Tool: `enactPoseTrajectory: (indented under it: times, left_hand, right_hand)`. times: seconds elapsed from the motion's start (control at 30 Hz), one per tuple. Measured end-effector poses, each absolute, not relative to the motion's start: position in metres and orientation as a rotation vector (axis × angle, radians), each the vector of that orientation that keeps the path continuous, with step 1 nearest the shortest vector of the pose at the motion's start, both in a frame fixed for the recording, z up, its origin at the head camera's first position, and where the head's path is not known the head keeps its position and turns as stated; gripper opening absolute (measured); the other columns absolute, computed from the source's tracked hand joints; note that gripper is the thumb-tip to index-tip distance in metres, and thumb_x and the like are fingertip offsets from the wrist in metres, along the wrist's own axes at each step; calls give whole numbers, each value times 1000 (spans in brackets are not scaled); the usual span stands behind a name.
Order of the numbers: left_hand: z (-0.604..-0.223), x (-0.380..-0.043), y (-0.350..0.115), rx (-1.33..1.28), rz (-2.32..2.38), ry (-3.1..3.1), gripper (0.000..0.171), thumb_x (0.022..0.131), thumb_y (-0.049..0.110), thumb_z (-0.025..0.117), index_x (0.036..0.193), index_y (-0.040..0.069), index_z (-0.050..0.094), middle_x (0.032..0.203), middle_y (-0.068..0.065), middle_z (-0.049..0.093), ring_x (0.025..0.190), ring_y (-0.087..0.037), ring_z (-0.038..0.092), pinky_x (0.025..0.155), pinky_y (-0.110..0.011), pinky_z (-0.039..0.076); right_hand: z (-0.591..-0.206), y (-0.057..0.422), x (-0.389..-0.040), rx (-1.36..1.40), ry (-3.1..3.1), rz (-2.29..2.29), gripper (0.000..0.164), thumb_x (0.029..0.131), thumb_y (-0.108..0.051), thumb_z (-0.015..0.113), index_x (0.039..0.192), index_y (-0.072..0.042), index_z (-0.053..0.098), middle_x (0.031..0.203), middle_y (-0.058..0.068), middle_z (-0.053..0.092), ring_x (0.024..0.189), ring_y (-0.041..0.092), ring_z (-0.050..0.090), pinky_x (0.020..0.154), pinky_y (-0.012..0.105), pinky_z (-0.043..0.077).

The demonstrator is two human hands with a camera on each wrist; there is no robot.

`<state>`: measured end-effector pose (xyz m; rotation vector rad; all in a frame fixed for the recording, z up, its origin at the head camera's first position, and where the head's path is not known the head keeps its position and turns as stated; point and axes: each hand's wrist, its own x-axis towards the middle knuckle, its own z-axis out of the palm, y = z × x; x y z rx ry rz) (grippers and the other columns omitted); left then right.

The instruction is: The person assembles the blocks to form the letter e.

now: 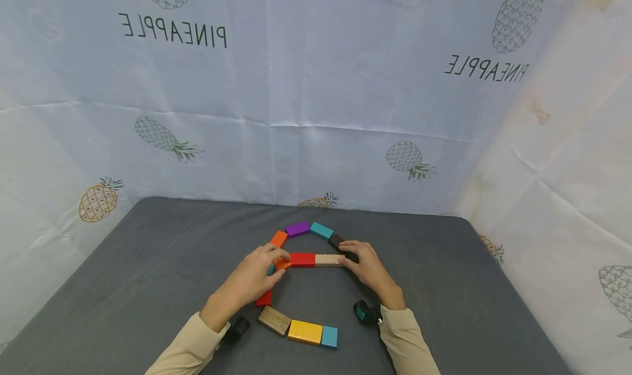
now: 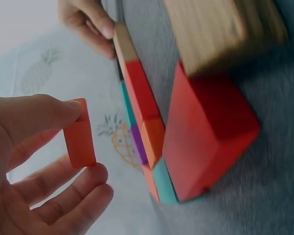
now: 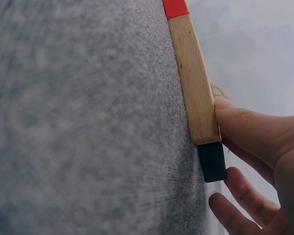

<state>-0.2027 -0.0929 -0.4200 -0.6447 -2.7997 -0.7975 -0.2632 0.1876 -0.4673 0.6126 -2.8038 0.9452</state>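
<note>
In the left wrist view, my left hand (image 2: 49, 161) pinches a small orange block (image 2: 80, 139) between thumb and fingers. It hovers by the left end of a straight row with a red block (image 1: 302, 260) and a plain wooden block (image 1: 328, 260); another orange block (image 2: 153, 134) continues that row beyond the red one. My right hand (image 1: 367, 268) is at the row's right end, its thumb touching the wooden block. Its other fingers, spread apart, lie beside a black block (image 3: 213, 161). Exact finger contact with the black block is unclear.
Above the row curve an orange block (image 1: 278, 239), a purple block (image 1: 298, 230), a turquoise block (image 1: 322, 231) and a dark brown block (image 1: 336, 240). Below run a red block (image 1: 264, 298), a brown wooden block (image 1: 274, 320), a yellow block (image 1: 305, 331) and a blue block (image 1: 329, 336).
</note>
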Motion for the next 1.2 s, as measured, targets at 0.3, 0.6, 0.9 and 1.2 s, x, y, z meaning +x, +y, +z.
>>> enactPoseTrajectory:
  times: [0.3, 0.6, 0.9, 1.2]
  left_hand:
    - [-423, -197, -79, -774, -783, -2832, 24, 86, 11, 77, 110, 9, 72, 107, -4, 66, 93, -21, 63, 83, -42, 57]
    - [-425, -193, -70, -869, -759, -2828, 28, 87, 14, 77, 114, 8, 72, 110, -2, 69, 99, -17, 63, 88, -39, 56]
    - [-426, -186, -56, -974, -792, -2862, 31, 89, 15, 75, 118, 7, 70, 118, -4, 70, 109, -21, 64, 94, -40, 55]
    - [-424, -174, -35, -1068, -794, -2917, 32, 87, 20, 77, 118, 13, 72, 113, 4, 70, 98, -9, 62, 88, -27, 56]
  right_hand:
    - [-469, 188, -263, 602, -2802, 959, 33, 91, -14, 71, 121, 0, 70, 130, 15, 65, 123, 40, 53, 107, 59, 39]
    - [-467, 186, -264, 576, -2810, 987, 32, 91, -14, 71, 120, -1, 70, 130, 14, 65, 125, 38, 53, 108, 59, 38]
    - [-468, 187, -264, 568, -2810, 999, 32, 91, -15, 71, 120, -2, 71, 130, 13, 66, 125, 38, 53, 109, 59, 37]
    - [-468, 187, -265, 576, -2802, 995, 31, 92, -15, 71, 120, -2, 71, 130, 13, 66, 124, 38, 53, 108, 60, 38]
